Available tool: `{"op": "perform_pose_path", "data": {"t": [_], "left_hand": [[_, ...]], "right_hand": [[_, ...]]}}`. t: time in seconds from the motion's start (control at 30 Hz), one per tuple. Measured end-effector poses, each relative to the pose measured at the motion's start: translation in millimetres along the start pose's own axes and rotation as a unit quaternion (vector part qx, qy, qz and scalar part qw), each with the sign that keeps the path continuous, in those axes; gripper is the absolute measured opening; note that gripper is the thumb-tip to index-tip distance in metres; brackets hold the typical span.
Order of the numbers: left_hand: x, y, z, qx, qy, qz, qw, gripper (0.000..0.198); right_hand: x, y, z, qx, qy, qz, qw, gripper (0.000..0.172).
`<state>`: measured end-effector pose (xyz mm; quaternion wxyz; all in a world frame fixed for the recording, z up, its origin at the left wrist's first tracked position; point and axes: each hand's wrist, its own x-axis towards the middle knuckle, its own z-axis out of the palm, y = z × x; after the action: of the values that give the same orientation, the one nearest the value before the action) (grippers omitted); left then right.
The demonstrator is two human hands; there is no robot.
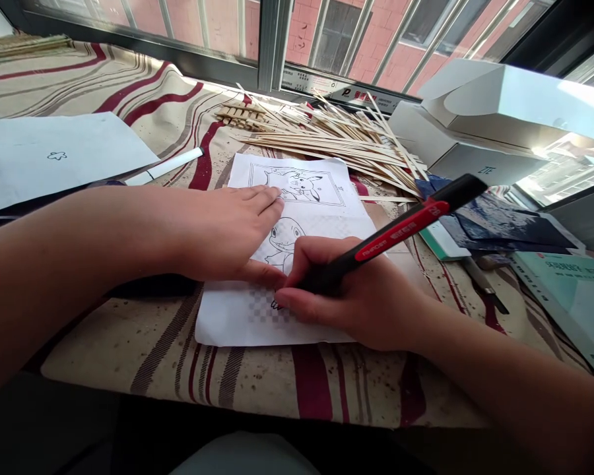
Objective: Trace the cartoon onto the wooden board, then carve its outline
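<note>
A white sheet with printed cartoon line drawings (297, 198) lies on the striped tablecloth (178, 356). My left hand (228, 231) rests flat on the sheet's left side, fingers stretched out and together. My right hand (346, 290) is closed around a black and red pen (400, 227), whose tip is hidden by the fingers and points down at the lower drawing. The two thumbs nearly touch at the sheet's middle.
A heap of thin bamboo sticks (336, 138) lies beyond the sheet by the window. White boxes (480, 125) stand at the back right. Books and dark papers (515, 227) lie at the right, a knife (482, 284) among them. Another white paper (49, 155) and a marker (171, 165) lie at the left.
</note>
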<state>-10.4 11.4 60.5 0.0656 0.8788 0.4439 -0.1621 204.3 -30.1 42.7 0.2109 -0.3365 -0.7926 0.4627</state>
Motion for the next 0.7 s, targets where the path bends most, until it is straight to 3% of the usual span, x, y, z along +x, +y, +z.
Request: {"op": "perform_pose_path", "data": {"t": [0.3, 0.53, 0.7], "left_hand": [[-0.8, 3.4, -2.7, -0.006, -0.013, -0.013, 1.0, 0.115], [-1.3, 0.4, 0.1, -0.028, 0.011, 0.006, 1.0, 0.108], [-2.0, 6.7, -5.7, -0.007, -0.024, -0.017, 1.0, 0.112]], "right_hand": [[0.0, -0.5, 2.3, 0.002, -0.007, -0.014, 1.0, 0.024], [-0.3, -1.8, 3.8, -0.004, -0.006, -0.017, 1.0, 0.023], [1.1, -3.9, 4.3, -0.03, 0.018, -0.03, 0.999, 0.022]]}}
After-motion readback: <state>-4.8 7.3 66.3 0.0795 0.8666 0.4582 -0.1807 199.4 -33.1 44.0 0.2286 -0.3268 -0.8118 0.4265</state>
